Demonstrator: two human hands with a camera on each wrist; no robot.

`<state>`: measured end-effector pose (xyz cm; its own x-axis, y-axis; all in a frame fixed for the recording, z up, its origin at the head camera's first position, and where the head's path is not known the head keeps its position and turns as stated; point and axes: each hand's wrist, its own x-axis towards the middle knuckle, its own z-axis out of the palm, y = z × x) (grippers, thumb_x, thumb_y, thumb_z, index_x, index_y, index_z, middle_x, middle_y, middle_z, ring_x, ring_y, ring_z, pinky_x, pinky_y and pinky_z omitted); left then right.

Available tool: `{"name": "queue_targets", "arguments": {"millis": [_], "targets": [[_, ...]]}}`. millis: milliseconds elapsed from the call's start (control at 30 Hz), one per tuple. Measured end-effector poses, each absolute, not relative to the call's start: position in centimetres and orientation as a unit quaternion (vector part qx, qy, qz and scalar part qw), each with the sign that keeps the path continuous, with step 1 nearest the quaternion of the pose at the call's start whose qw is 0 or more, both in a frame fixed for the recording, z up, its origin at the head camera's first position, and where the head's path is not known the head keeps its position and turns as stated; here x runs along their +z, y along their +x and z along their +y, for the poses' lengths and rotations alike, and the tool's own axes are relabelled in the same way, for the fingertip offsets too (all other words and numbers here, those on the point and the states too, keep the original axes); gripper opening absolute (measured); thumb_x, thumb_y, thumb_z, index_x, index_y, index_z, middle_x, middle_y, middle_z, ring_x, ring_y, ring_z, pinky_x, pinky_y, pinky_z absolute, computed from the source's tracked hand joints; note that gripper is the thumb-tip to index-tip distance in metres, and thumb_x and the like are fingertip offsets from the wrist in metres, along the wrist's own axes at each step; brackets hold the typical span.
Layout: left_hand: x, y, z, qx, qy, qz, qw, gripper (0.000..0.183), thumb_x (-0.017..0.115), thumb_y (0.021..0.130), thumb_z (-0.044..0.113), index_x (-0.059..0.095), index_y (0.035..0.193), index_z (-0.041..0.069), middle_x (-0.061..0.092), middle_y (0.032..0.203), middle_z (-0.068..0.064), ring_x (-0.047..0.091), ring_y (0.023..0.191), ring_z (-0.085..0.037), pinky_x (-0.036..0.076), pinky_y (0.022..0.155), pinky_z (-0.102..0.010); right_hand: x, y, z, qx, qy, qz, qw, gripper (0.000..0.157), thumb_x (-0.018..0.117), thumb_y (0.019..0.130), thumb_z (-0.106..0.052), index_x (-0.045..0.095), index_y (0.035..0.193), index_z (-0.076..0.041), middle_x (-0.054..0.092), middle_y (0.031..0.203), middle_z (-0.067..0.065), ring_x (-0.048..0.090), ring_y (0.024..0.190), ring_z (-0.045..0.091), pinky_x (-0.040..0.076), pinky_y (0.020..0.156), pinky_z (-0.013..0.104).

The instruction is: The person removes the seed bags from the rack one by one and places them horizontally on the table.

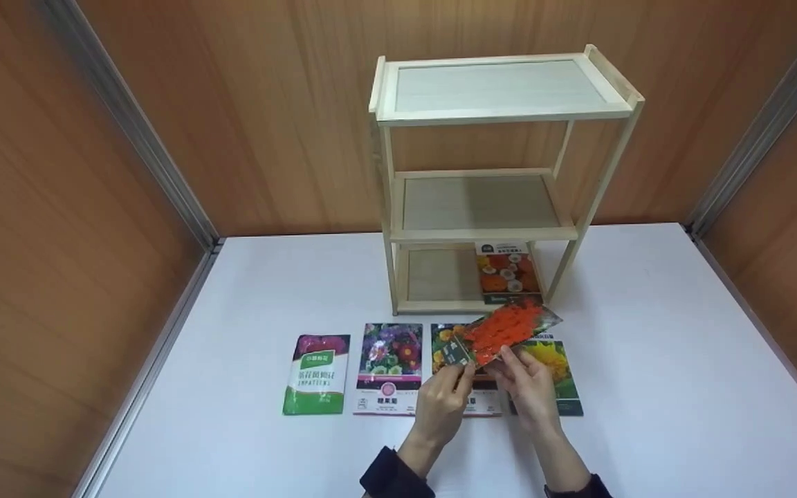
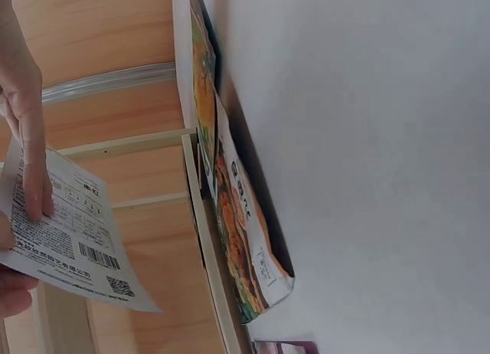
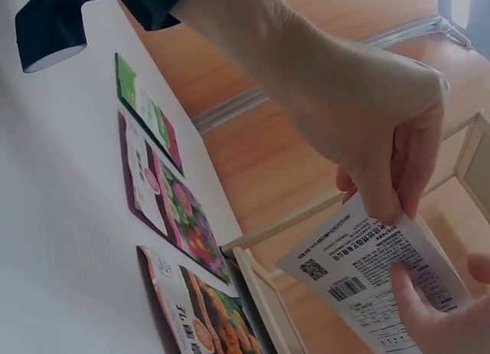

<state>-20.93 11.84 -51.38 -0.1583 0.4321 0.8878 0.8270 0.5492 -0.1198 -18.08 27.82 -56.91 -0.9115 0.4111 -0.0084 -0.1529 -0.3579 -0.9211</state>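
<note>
A seed packet with red-orange flowers [image 1: 506, 330] is held tilted above the table, in front of the shelf. My left hand [image 1: 442, 404] pinches its lower left corner between thumb and fingers. From the lower right, my right hand [image 1: 531, 391] grips the packet's edge, thumb on the front and fingers behind. Both wrist views show its white printed back [image 3: 360, 273] with a barcode. Beneath it, the packet partly covers an orange-flower seed packet [image 1: 483, 404] and a yellow-flower seed packet [image 1: 568, 391] on the table.
A three-tier wooden shelf [image 1: 485, 234] stands behind the hands. On its bottom tier, a seed packet with orange and white flowers [image 1: 509, 277] leans at the right. A purple-flower packet [image 1: 389, 356] and a green-and-white packet [image 1: 315, 387] lie to the left on the white table [image 1: 232, 346].
</note>
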Motion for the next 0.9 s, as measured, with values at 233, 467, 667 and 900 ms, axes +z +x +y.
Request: {"name": "queue_targets", "arguments": {"millis": [233,467,667,900], "targets": [[-51.9,-21.2,11.5,-0.196,-0.447,-0.705,0.514,0.02,0.052,0.082,0.01,0.069,0.089,0.001,0.061,0.083,-0.009,0.059,0.074,-0.019,0.05,0.068,-0.023,-49.4,-15.7,24.7,0.819,-0.194,-0.513,0.171,0.043,0.053,0.09,-0.014,0.04,0.118,0.016,0.058,0.107,0.02,0.061,0.089,0.021,0.047,0.079,0.031],[-52.3,-20.8,11.3,-0.252,-0.44,-0.752,0.42,0.021,0.068,0.07,0.01,0.068,0.091,0.006,0.059,0.085,-0.004,0.057,0.08,-0.016,0.048,0.069,-0.023,-49.4,-15.5,24.7,0.81,-0.234,-0.517,0.149,0.034,0.042,0.092,-0.001,0.038,0.122,0.014,0.053,0.113,0.024,0.061,0.09,0.019,0.047,0.079,0.029],[-51.4,-21.1,11.1,-0.309,-0.431,-0.769,0.357,0.028,0.072,0.068,0.024,0.066,0.089,0.007,0.059,0.086,-0.001,0.055,0.08,-0.014,0.044,0.067,-0.026,-50.0,-15.2,24.9,0.805,-0.239,-0.524,0.142,0.033,0.041,0.092,0.0,0.038,0.12,0.016,0.058,0.104,0.021,0.063,0.086,0.018,0.048,0.077,0.028],[-48.9,-23.8,12.1,-0.351,-0.353,-0.814,0.301,0.025,0.064,0.08,0.021,0.064,0.097,0.002,0.058,0.1,-0.009,0.054,0.094,-0.021,0.045,0.079,-0.032,-50.1,-15.0,24.9,0.796,-0.243,-0.539,0.127,0.032,0.044,0.091,-0.001,0.041,0.118,0.016,0.062,0.098,0.019,0.064,0.083,0.018,0.049,0.074,0.027]]}}
